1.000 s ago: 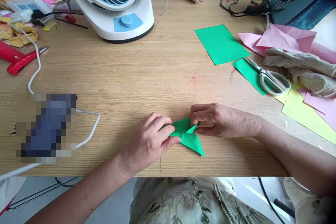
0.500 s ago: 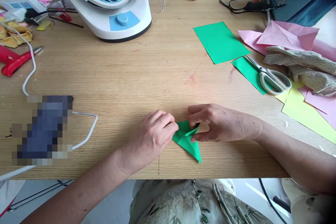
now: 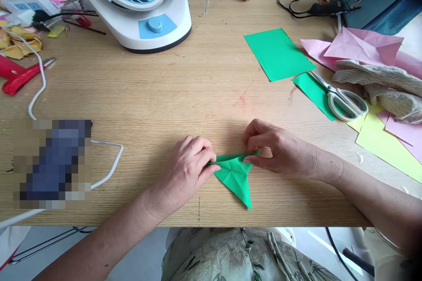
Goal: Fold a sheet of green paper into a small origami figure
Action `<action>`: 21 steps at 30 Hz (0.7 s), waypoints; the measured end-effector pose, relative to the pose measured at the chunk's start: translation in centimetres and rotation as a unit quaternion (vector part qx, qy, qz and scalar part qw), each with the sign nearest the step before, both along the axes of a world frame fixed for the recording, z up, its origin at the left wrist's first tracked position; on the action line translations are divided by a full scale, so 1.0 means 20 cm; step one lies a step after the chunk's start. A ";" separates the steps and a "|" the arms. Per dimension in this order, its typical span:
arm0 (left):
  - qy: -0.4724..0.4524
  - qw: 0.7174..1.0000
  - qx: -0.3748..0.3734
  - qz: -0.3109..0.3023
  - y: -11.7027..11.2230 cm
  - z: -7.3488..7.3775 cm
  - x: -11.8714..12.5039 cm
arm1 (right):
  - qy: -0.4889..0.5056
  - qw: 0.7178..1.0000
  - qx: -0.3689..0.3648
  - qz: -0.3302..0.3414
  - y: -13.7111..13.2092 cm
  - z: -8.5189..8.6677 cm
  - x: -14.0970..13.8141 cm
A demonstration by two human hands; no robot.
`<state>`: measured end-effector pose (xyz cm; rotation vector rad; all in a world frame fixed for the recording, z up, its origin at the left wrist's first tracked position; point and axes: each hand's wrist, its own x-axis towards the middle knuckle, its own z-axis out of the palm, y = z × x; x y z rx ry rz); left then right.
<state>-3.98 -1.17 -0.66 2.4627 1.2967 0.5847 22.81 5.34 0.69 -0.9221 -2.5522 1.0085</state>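
Note:
A folded piece of green paper (image 3: 234,176) lies near the front edge of the table, creased, with one pointed corner toward me. My left hand (image 3: 187,164) pinches its left corner between thumb and fingers. At the upper right corner, my right hand (image 3: 275,145) has the paper between thumb and fingertips; the other fingers are curled. The paper's top edge runs nearly straight between both hands. Parts of its corners are hidden under my fingers.
A white fan (image 3: 154,30) stands at the back left. Scissors (image 3: 346,101) rest on green paper at the right, beside a flat green sheet (image 3: 279,55), yellow paper (image 3: 385,138) and pink paper (image 3: 364,47). A red-handled tool (image 3: 24,77) and white cable (image 3: 117,162) lie left.
My right hand has moved up and slightly right, out of the paper's fold, and now grips its upper right corner. The paper's top edge has been drawn straighter; the left hand shifted slightly left.

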 end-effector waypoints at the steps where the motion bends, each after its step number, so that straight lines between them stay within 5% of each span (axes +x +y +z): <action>1: -0.006 1.000 -0.005 0.004 0.00 0.00 -0.01 | 0.004 1.000 0.003 -0.004 0.00 0.00 0.00; 21: -0.030 0.996 -0.068 0.039 0.02 0.00 -0.07 | 0.013 0.999 0.024 -0.041 -0.10 -0.02 0.01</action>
